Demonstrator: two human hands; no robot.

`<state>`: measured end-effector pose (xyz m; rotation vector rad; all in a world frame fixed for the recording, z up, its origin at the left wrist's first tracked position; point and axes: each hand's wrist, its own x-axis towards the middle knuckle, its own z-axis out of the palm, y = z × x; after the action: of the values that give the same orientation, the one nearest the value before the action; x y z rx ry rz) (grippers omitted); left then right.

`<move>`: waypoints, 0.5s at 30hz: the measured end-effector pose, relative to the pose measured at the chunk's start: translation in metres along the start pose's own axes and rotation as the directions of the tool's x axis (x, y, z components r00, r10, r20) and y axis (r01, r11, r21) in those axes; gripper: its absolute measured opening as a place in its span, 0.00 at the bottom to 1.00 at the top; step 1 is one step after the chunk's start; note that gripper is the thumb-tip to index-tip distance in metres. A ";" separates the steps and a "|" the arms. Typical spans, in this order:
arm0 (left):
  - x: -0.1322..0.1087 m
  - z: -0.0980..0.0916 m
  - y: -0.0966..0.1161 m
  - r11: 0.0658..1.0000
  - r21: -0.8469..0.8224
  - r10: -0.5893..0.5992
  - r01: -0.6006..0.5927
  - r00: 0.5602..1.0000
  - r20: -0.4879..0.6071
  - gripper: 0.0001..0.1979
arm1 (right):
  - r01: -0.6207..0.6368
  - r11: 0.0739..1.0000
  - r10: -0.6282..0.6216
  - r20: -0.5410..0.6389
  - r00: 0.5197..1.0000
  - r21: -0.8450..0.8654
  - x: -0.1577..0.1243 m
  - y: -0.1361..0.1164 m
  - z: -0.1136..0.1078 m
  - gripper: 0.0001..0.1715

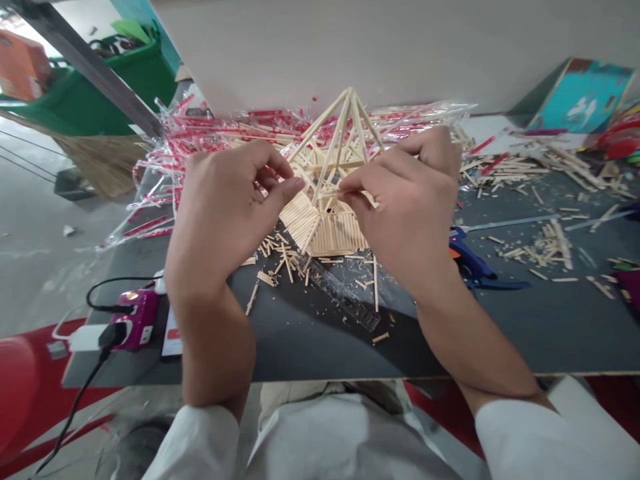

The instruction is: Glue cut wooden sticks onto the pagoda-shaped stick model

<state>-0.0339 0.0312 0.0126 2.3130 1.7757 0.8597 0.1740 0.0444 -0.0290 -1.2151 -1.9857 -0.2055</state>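
Because both hands are pinched narrow, the left hand (225, 207) and the right hand (405, 200) hold the pointed stick frame (340, 150) with their fingertips, one hand at each side of it. The frame stands between the hands and rises a little above them. Loose wooden sticks (280, 257) and a clear ruler (340, 293) lie just in front of it on the dark worktop (500, 333). A blue glue gun (473, 263) lies to the right, and red-and-white plastic wrappers (165, 160) lie behind.

Pale wooden stick model (334, 157), peaked open frame, close-laid lower panels
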 end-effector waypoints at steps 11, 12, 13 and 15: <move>-0.004 -0.005 0.008 0.993 0.092 0.073 -0.077 0.996 0.045 0.07 | 0.028 0.999 -0.029 0.027 0.999 0.041 -0.004 0.003 0.002 0.15; -0.004 -0.005 0.009 0.992 0.093 0.082 -0.087 0.995 0.051 0.07 | 0.031 0.998 -0.033 0.028 0.999 0.046 -0.004 0.004 0.002 0.15; -0.004 -0.005 0.009 0.991 0.092 0.092 -0.096 0.994 0.053 0.07 | 0.037 0.998 -0.038 0.028 0.999 0.048 -0.005 0.004 0.002 0.15; -0.004 -0.004 0.009 0.990 0.083 0.108 -0.111 0.993 0.049 0.07 | 0.041 0.998 -0.042 0.029 0.999 0.046 -0.005 0.004 0.003 0.15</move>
<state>-0.0289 0.0238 0.0183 2.4834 1.7140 0.7543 0.1767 0.0446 -0.0350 -1.1548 -2.0320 -0.1624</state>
